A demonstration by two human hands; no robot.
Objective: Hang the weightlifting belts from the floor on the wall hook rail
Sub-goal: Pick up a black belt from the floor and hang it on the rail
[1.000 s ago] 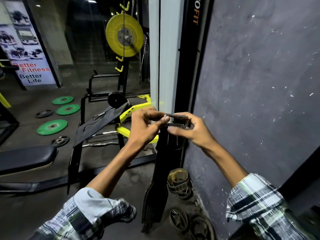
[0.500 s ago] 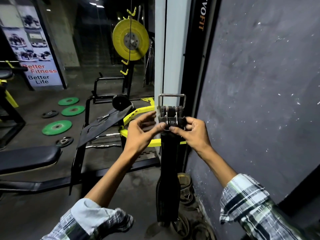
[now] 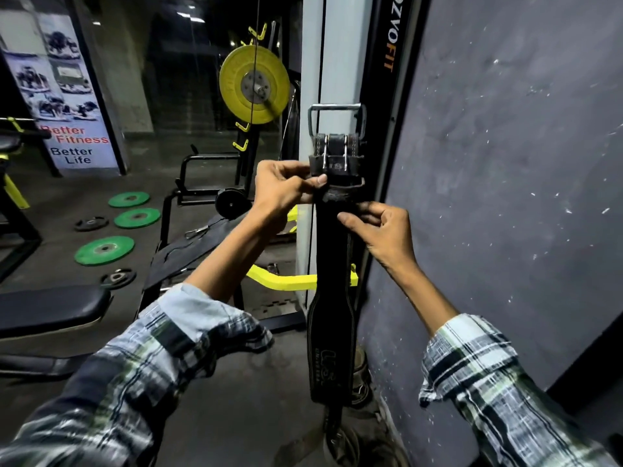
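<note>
A black leather weightlifting belt (image 3: 332, 332) hangs straight down in front of me, its steel buckle (image 3: 337, 109) uppermost against the white pillar. My left hand (image 3: 281, 190) pinches the belt's left edge just under the buckle. My right hand (image 3: 381, 227) grips the strap a little lower on its right side. More belts (image 3: 360, 372) lie coiled on the floor at the foot of the dark wall, partly hidden behind the hanging belt. No hook rail shows in this view.
The dark grey wall (image 3: 505, 197) fills the right side. A black machine upright (image 3: 387, 96) and the white pillar (image 3: 340, 62) stand straight ahead. A bench (image 3: 50, 308), green plates (image 3: 104, 250) on the floor and a yellow plate (image 3: 254, 89) on a rack are at left.
Both hands have lifted the belt higher, so the buckle now stands well above my fingers. My right hand has slid lower down the strap.
</note>
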